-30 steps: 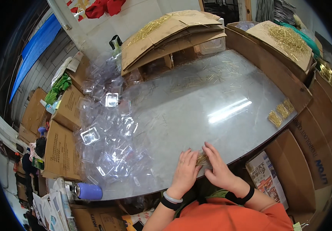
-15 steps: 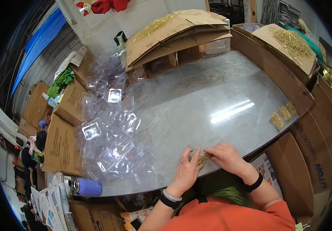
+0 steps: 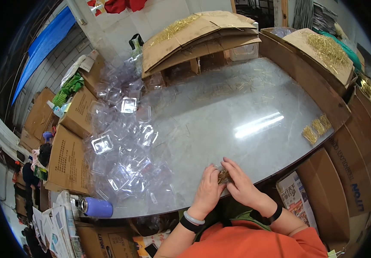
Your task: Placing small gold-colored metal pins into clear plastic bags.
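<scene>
Close to the front edge of the grey tabletop (image 3: 202,137), both my hands close around a small bundle of gold wire-like pieces (image 3: 224,176). My left hand (image 3: 207,189) presses on its left side with curled fingers. From the other side my right hand (image 3: 241,182) grips it, fingers stretched over the far end and thumb near the front. Much of the bundle is hidden between my fingers. A row of similar gold bundles (image 3: 316,128) lies by the table's right edge.
Clear plastic boxes (image 3: 125,155) are heaped along the left side. A purple bottle (image 3: 97,207) lies at the front left corner. At the back, cardboard sheets (image 3: 202,36) carry loose gold pieces; another gold pile (image 3: 327,47) is at far right. Cardboard walls (image 3: 306,86) border the right side.
My right hand has moved left, closer to my left hand, and now wraps the bundle's right side. The bundle looks turned more upright and is more covered by my fingers.
</scene>
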Demonstrator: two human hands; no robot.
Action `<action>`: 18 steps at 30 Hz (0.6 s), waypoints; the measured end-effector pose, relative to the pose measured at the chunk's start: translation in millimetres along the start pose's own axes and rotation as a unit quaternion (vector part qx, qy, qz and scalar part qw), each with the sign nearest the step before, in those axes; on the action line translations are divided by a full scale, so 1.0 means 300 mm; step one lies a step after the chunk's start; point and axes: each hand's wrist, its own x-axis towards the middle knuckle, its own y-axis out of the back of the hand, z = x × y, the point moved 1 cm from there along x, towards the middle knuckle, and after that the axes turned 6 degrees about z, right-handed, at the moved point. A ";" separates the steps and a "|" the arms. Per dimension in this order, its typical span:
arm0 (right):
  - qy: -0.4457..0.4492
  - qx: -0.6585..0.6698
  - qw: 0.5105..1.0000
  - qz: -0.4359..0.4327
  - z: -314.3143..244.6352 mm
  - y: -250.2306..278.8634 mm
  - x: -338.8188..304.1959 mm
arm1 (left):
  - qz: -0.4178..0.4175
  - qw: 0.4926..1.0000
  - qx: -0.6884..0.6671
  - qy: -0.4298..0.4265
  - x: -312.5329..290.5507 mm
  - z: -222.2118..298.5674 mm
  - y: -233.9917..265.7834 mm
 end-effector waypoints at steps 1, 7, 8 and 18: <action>0.010 0.009 1.000 -0.009 0.000 0.014 0.010 | 0.001 1.000 -0.006 0.011 0.001 0.002 0.007; 0.116 -0.086 0.976 -0.164 0.007 0.114 0.084 | 0.002 0.995 -0.089 0.041 0.002 0.011 0.031; 0.140 -0.120 0.965 -0.187 0.008 0.118 0.088 | 0.007 0.994 -0.102 0.026 0.008 0.007 0.036; 0.170 -0.237 0.943 -0.158 0.038 0.068 0.063 | -0.024 0.991 -0.133 0.006 0.004 -0.019 0.066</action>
